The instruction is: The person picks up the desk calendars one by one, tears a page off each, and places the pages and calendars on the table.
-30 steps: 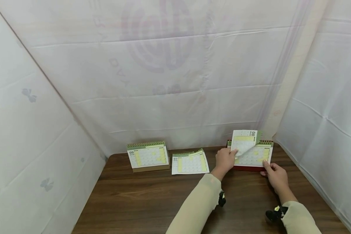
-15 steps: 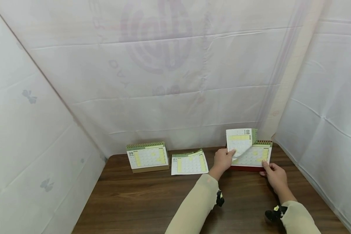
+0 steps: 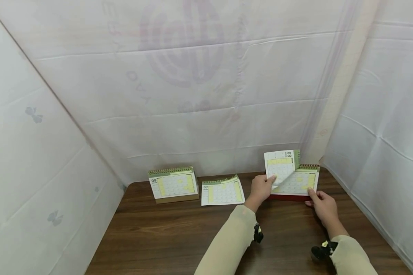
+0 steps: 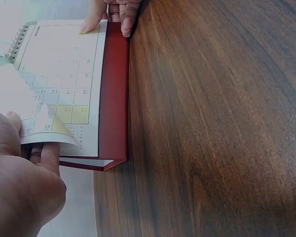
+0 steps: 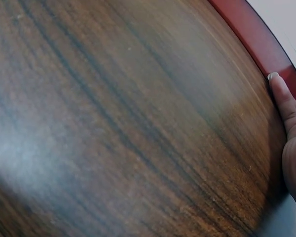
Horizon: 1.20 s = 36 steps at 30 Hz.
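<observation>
A desk calendar (image 3: 306,178) with a red base (image 4: 115,94) and a spiral binding along its top stands at the table's back right. My left hand (image 3: 261,188) pinches a calendar page (image 3: 277,162) marked 08 by its lower part. That page is turned sideways and angled up over the calendar's left side, its punched green edge pulled off the binding there. In the left wrist view its near corner curls over the fingers. My right hand (image 3: 325,209) grips the calendar's lower right corner, thumb on the front sheet, a fingertip (image 5: 280,86) against the red base.
Left of the hands, a loose page (image 3: 224,192) marked 07 lies on the brown wooden table (image 3: 151,236), its top edge torn. Farther left stands another desk calendar (image 3: 175,184) showing 09, on a tan base. White cloth walls (image 3: 192,133) enclose the table's back and sides.
The 08 page and my left hand have shifted slightly left, and more of the binding shows at the right. My right hand keeps its grip on the calendar corner.
</observation>
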### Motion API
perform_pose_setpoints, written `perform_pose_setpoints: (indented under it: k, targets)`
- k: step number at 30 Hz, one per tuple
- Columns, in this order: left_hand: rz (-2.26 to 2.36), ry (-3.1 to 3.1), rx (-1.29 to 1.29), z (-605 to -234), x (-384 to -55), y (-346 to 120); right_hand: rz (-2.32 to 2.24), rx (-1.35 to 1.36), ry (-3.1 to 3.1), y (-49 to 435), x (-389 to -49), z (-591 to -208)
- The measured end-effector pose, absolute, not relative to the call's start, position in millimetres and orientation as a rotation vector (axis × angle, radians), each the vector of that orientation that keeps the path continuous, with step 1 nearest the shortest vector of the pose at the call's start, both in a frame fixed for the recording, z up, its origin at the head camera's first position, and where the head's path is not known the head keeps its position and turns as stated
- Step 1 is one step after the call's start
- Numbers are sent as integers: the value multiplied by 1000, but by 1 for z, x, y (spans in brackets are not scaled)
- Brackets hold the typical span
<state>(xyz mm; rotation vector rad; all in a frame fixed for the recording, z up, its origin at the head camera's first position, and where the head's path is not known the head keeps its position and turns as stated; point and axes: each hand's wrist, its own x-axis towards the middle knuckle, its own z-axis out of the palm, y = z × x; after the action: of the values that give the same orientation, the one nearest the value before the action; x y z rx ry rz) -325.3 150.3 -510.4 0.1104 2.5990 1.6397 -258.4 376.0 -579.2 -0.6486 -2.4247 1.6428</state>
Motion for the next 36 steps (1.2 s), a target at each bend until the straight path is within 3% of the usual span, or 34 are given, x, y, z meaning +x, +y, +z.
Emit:
perform_pose_setpoints:
  k: [36]
  targets:
    - [1726, 2525, 193, -516, -323, 147, 1702, -673, -2350, 376, -258, -580]
